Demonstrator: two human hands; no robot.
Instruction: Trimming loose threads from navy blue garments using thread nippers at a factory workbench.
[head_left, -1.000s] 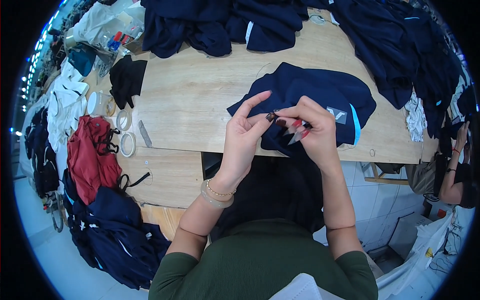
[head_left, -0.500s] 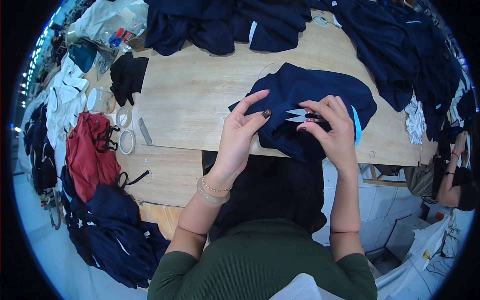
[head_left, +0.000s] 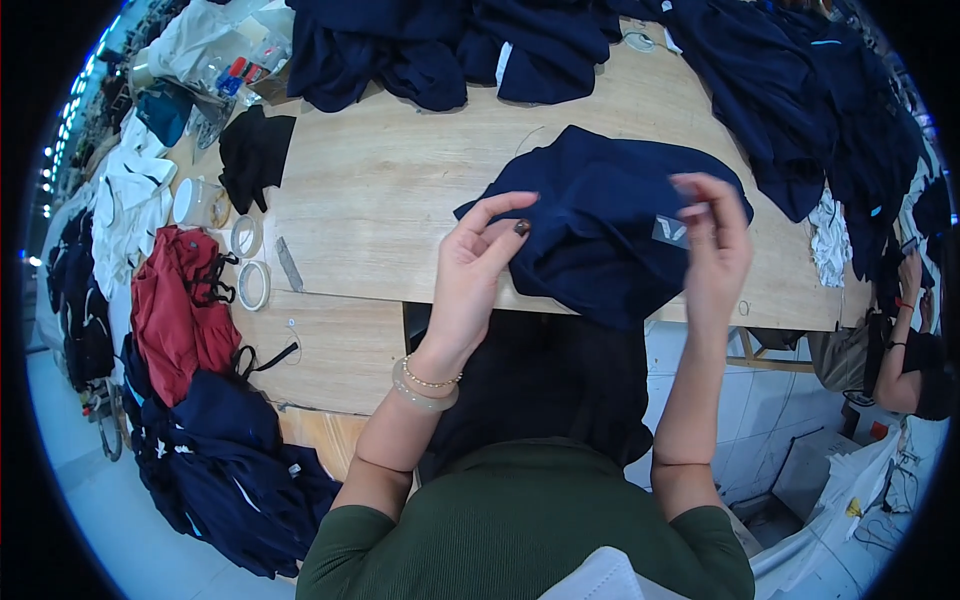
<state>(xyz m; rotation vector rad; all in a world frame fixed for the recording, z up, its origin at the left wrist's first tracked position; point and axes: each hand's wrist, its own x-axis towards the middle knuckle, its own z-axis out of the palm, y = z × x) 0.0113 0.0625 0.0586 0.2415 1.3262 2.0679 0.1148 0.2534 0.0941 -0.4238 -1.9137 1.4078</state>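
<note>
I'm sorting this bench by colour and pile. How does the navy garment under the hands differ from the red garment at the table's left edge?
The navy garment is dark blue with a small pale patch; the red garment is red with black straps. The navy garment lies bunched on the wooden table in front of the person, with the left hand and right hand at it; the red garment hangs over the table's left edge, untouched. Both are crumpled, not folded.

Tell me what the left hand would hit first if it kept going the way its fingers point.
Probably the navy garment: the left hand points up and right, fingertips already at its folded edge. Depth is unclear; it may be touching.
</note>
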